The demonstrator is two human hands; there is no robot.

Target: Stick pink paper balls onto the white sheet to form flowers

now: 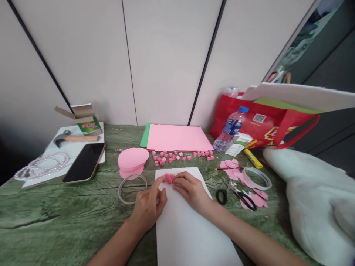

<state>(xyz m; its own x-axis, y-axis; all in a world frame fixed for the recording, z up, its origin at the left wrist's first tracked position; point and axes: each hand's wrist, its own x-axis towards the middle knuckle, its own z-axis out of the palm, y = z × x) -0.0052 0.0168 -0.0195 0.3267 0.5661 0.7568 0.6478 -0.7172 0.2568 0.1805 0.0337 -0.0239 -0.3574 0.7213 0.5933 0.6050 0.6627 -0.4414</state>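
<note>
On sheet (191,229) pointing lengthwise away, roses (169,178); left fingers (157,183) apart; right fingers (184,178), cannot tell.

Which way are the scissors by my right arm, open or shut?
Open. The scissors lie with their two black handles spread wide apart.

The surface (41,225) looks like green wood grain, mostly matt. The near white sheet (185,225) seems smooth and matt; the pink rosettes (169,178) look like curled paper. At right, the bottle (232,126) is glossy clear plastic; at left, the hammer (80,138) shows metal and wood (smooth-handled).
</note>
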